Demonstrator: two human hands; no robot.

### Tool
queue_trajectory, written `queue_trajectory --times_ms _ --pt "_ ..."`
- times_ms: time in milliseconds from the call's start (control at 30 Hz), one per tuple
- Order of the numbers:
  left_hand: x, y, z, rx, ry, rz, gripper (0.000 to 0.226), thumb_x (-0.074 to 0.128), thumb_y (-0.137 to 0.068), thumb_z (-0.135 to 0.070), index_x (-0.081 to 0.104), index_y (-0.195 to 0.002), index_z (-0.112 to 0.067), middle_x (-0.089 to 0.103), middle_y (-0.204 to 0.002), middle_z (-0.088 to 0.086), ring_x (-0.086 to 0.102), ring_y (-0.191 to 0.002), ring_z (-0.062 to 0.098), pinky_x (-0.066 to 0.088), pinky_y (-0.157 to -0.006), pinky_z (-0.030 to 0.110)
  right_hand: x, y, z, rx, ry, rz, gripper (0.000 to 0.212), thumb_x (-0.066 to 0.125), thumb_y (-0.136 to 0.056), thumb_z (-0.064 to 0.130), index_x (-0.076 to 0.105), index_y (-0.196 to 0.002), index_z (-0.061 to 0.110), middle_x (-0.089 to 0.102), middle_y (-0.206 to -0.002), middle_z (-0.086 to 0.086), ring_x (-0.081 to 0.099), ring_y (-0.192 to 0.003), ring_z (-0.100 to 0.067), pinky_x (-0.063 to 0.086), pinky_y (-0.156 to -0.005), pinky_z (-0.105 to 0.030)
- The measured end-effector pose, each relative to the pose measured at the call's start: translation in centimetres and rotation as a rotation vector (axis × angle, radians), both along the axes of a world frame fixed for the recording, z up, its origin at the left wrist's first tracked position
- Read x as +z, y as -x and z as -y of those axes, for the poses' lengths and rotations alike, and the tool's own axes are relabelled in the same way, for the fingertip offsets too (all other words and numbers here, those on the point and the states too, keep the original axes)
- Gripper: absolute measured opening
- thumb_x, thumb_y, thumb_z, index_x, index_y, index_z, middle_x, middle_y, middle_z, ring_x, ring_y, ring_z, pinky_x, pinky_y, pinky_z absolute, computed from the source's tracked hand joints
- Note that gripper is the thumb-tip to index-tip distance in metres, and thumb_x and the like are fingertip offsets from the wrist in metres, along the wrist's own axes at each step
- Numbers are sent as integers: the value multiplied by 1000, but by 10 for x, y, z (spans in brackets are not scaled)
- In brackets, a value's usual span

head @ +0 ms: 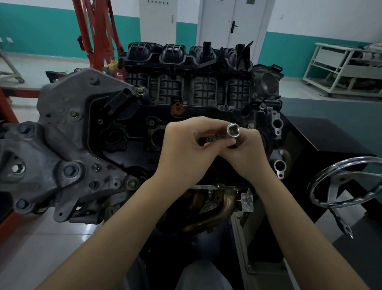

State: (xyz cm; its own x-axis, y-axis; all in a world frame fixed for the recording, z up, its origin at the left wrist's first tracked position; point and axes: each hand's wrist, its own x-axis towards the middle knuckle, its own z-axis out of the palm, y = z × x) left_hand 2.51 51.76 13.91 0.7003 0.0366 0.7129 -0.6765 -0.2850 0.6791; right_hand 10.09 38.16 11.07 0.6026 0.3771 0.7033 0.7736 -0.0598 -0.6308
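A car engine (107, 137) on a stand fills the middle of the view, with a black ribbed intake manifold (187, 75) along its far side. Above the black valve cover, my left hand (185, 149) and my right hand (247, 152) meet. Both pinch a shiny metal socket tool (232, 129) whose open hex end points up toward me. My left fingers hold its thin knurled shaft; my right fingers wrap the socket end. The rest of the tool is hidden between my fingers.
A chrome handwheel (350, 182) sits on the black stand at the right. A red engine hoist (92, 20) stands behind at the left. White shelving (353, 71) lines the far right wall. Exhaust pipes (212, 211) hang below the engine near my forearms.
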Motion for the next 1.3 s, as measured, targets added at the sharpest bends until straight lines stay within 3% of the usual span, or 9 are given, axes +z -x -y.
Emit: queue_trajectory --times_ms 167,300,367,500,667,800,900,1100,1300 --pt "1 0 -4 -122 -32 -51 28 75 -75 8 72 -98 -8 74 -94 4 70 -93 15 56 -87 35 0 -2 1 -6 34 -31 29 69 -77 -5 68 -92 20 70 -82 23 67 -83 3 49 -75 -12" --pt "2 -1 0 -11 -29 -35 28 84 -68 -4 72 -87 -21 72 -85 -9 70 -83 4 56 -78 22 -3 -3 2 -32 20 -32 22 70 -77 -9 72 -96 0 72 -87 1 69 -83 -5 51 -75 -17" --pt "1 -1 1 -4 -26 -27 26 81 -71 -2 73 -88 -21 72 -84 -10 69 -82 3 55 -77 21 -2 -1 1 -29 17 -9 25 70 -78 -7 70 -100 6 71 -89 8 68 -85 -1 50 -76 -14" --pt "-3 -3 -2 -140 -11 -60 26 71 -78 8 72 -100 -6 74 -95 7 70 -94 17 56 -88 39 -1 1 1 -20 48 -6 31 66 -79 -1 64 -97 23 68 -81 31 65 -84 9 47 -74 -9" --pt "-1 -3 -2 -72 -57 -41 26 79 -73 -1 73 -97 -10 73 -92 0 69 -92 11 56 -85 32 -2 -2 2 -53 7 -12 25 74 -74 -9 73 -94 5 72 -83 9 69 -81 -2 50 -74 -15" --pt "-1 -2 -2 -14 -74 0 27 77 -76 -2 72 -95 -19 71 -88 -11 69 -87 3 55 -81 21 3 2 2 -11 81 45 30 68 -81 0 65 -104 19 67 -92 24 65 -90 7 47 -77 -9" --pt "-1 -2 -6 -96 -68 -37 26 73 -79 4 73 -100 -11 73 -95 -1 70 -93 10 55 -85 28 4 4 2 30 152 24 31 62 -86 8 64 -103 34 66 -92 34 63 -91 9 46 -78 -9" --pt "-4 -2 -1 -39 -33 -22 25 81 -72 -3 73 -92 -16 73 -86 -6 70 -85 5 55 -79 21 -5 -3 1 -76 69 69 22 73 -77 -4 73 -96 6 71 -88 5 69 -85 -5 52 -75 -17" --pt "-4 -4 -6 -163 23 -29 31 71 -79 5 70 -101 -15 73 -96 1 71 -95 16 56 -88 34 6 2 4 21 190 39 18 63 -85 8 67 -90 25 63 -85 38 61 -84 15 44 -74 -5"
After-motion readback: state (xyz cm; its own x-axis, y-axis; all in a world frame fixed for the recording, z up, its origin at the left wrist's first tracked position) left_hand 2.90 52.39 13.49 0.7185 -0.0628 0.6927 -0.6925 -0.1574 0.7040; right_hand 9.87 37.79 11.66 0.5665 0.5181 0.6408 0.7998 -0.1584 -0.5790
